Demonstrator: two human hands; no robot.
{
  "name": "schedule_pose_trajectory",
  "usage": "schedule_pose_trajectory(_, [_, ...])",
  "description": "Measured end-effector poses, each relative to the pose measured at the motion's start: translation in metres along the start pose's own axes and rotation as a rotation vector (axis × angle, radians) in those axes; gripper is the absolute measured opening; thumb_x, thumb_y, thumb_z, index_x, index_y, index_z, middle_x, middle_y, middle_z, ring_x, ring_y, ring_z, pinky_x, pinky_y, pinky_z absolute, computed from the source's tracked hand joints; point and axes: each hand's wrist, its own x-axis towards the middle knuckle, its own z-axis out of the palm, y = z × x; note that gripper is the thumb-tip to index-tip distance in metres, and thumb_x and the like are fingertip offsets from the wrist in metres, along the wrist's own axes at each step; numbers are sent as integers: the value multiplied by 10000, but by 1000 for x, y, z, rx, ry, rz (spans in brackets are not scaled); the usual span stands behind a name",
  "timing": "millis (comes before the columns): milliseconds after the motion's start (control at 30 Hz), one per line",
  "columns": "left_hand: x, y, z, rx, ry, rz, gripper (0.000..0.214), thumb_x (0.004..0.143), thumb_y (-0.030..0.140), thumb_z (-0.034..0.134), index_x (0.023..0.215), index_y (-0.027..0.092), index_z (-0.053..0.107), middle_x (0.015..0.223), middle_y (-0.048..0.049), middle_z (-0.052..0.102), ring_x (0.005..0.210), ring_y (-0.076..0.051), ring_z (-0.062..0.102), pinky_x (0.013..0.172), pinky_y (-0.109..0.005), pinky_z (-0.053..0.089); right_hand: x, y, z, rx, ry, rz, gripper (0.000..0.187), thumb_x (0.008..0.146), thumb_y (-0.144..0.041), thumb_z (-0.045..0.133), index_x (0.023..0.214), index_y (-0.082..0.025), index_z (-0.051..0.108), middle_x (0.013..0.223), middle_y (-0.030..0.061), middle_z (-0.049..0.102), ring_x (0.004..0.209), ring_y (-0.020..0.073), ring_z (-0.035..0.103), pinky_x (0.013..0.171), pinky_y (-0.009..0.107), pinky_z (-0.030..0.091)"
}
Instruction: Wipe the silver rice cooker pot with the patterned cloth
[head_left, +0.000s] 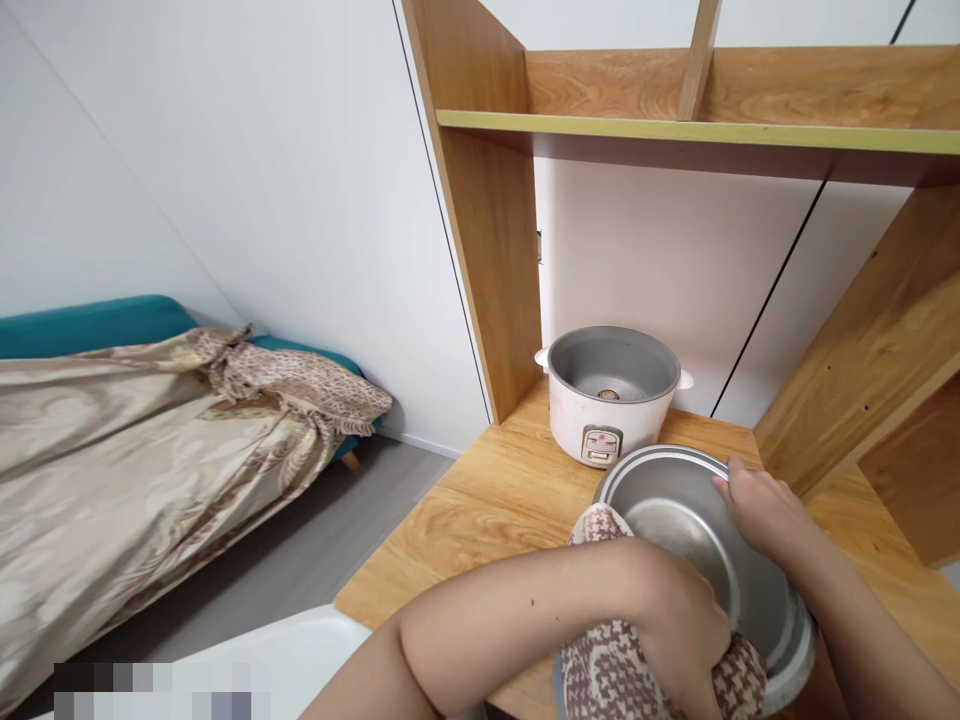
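My right hand [765,508] grips the far right rim of a silver metal pot [671,515], thumb over the edge. The pot is tilted, its inside facing me. My left hand [684,625] is closed on a brown-and-cream patterned cloth [611,665] at the pot's near side. Part of the cloth hangs over the rim, and part lies inside by my fingers. My left forearm and the cloth hide the pot's lower left side. Just behind the pot stands a white rice cooker body [611,415], lidless, with its grey interior showing.
A wooden desk [442,510] holds the cooker, with a shelf [675,130] above and wooden side panels left and right. At left, a teal sofa [97,320] is draped with a beige cover [112,480]. A white curved surface [285,650] is at the lower left.
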Motion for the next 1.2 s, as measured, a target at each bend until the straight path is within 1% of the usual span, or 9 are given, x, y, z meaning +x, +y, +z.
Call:
schedule_pose_trajectory(200, [-1, 0, -1, 7, -36, 3, 610, 677, 493, 573, 1058, 30, 686, 876, -145, 719, 745, -226, 642, 697, -327, 495, 1, 0, 0, -3, 8, 4, 330, 1009, -323, 260, 1033, -128, 525, 916, 184, 686, 870, 351, 666, 659, 384, 414])
schedule_pose_trajectory(367, [-1, 1, -1, -35, -105, -26, 671, 709, 524, 534, 1109, 0, 666, 860, -168, 715, 710, -238, 642, 619, -328, 487, 0, 0, 0, -3, 7, 5, 326, 1008, -323, 258, 1033, -131, 519, 920, 188, 688, 862, 349, 668, 650, 382, 413])
schedule_pose_trajectory(500, [-1, 1, -1, -5, -52, -16, 605, 679, 496, 571, 1043, 29, 694, 784, -140, 713, 662, -227, 631, 610, -324, 485, 0, 0, 1, -7, 9, 3, 321, 1009, -324, 262, 1029, -132, 519, 916, 183, 689, 868, 340, 667, 658, 377, 411])
schedule_pose_trajectory(667, [-2, 0, -1, 19, 0, 26, 587, 651, 483, 584, 1011, 33, 696, 812, -135, 710, 697, -218, 629, 677, -316, 502, 1, 0, 2, -3, 8, 8, 331, 1010, -329, 259, 1035, -128, 521, 925, 187, 689, 864, 342, 666, 648, 375, 407])
schedule_pose_trajectory(800, [-2, 0, 0, -5, 30, 7, 559, 643, 482, 582, 976, 49, 702, 798, -132, 703, 710, -225, 629, 672, -320, 505, 1, 1, 1, 4, 6, -1, 330, 1009, -324, 264, 1038, -125, 526, 920, 189, 689, 857, 336, 667, 644, 373, 408])
schedule_pose_trajectory(900, [-1, -1, 1, -10, 17, 5, 555, 645, 475, 582, 985, 54, 701, 820, -136, 708, 725, -231, 637, 679, -327, 501, 0, 1, 0, 7, 12, -12, 327, 1011, -321, 259, 1035, -127, 522, 915, 182, 688, 861, 341, 668, 653, 378, 410])
schedule_pose_trajectory(1000, [-1, 0, 0, -42, -23, -8, 569, 654, 450, 589, 1063, 66, 686, 844, -127, 713, 724, -238, 642, 671, -338, 499, 0, 1, 0, 9, 15, -12, 329, 1010, -318, 261, 1033, -126, 527, 908, 182, 687, 862, 344, 668, 658, 384, 413])
schedule_pose_trajectory(1100, [-5, 2, -3, -79, -59, -7, 705, 651, 453, 612, 1178, -15, 618, 859, -169, 710, 709, -247, 647, 637, -336, 498, 0, 0, 0, 9, 14, -10, 329, 1007, -318, 269, 1035, -123, 532, 913, 187, 687, 867, 347, 668, 663, 387, 417])
schedule_pose_trajectory(1200, [-10, 5, -5, -85, -75, 39, 735, 673, 455, 603, 1180, -77, 595, 909, -212, 705, 729, -249, 653, 617, -329, 498, 0, -1, -1, 5, 15, -6, 335, 1007, -317, 266, 1040, -118, 534, 916, 190, 689, 874, 347, 668, 667, 385, 420])
